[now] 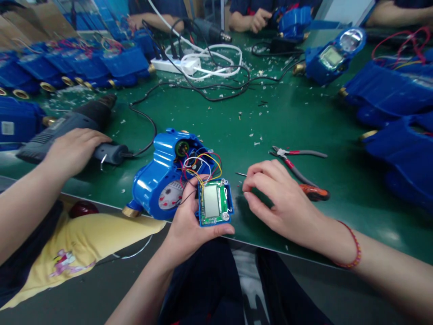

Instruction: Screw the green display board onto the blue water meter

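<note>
My left hand (189, 221) is closed around a small blue housing with a green circuit board (221, 198) and a grey display (211, 201). Thin coloured wires (216, 167) join it to the opened blue water meter (158, 176) lying beside it on the bench. My right hand (280, 201) is just right of the board, thumb and fingertips drawn together; whatever they may pinch is hidden. Beneath that hand passes a screwdriver (313, 192), its orange and black handle showing on one side and its thin tip on the other. Red and grey cutting pliers (297, 164) lie behind.
At left, another person's hand (74, 149) rests on a heat gun (88, 119). Several blue meters (118, 63) line the back left, and more blue meters (402, 153) stand at right. A white power strip (176, 64) with tangled cables lies across the green bench (209, 119). Co-workers sit opposite.
</note>
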`<state>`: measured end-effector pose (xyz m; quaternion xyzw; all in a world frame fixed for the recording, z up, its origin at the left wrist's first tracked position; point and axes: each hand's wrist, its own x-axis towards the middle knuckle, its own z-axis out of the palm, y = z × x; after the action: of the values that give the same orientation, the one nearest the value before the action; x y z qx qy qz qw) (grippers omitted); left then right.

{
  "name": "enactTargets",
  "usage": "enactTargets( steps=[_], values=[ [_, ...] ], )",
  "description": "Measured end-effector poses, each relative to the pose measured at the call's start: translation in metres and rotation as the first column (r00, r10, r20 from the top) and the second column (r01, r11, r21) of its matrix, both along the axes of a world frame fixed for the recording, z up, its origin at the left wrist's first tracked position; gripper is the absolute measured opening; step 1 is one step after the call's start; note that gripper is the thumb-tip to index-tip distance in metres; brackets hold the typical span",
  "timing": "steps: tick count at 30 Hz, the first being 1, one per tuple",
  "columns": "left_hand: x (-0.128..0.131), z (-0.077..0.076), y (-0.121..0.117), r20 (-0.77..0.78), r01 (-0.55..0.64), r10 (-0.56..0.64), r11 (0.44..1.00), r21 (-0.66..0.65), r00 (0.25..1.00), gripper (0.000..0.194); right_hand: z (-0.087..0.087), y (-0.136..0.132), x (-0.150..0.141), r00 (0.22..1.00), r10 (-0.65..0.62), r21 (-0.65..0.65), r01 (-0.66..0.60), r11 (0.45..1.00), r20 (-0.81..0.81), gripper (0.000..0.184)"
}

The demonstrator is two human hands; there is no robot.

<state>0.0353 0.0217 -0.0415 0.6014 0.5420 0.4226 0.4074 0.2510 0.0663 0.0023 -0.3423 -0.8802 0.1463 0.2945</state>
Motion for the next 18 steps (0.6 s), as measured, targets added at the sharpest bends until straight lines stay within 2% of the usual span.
enactTargets(
  steps=[4, 10, 18],
  values=[
    [0.001, 0.002, 0.001, -0.038, 0.013, -0.01, 0.998, 0.065, 0.999, 0.063, 0.004, -0.007, -0.004, 0.995, 0.076, 0.005, -0.076, 0.997, -0.071, 0.012],
    [0.002, 0.003, 0.001, 0.043, 0.035, -0.035, 0.999, 0.004, 0.998, 0.059, 0.004, -0.014, -0.009, 0.983, 0.16, 0.008, -0.16, 0.987, -0.094, 0.013],
    [0.002, 0.001, 0.001, 0.171, 0.048, -0.045, 0.999, -0.015, 0.984, 0.077, 0.003, -0.018, -0.015, 0.975, 0.193, -0.003, -0.194, 0.981, -0.114, 0.015]
  ],
)
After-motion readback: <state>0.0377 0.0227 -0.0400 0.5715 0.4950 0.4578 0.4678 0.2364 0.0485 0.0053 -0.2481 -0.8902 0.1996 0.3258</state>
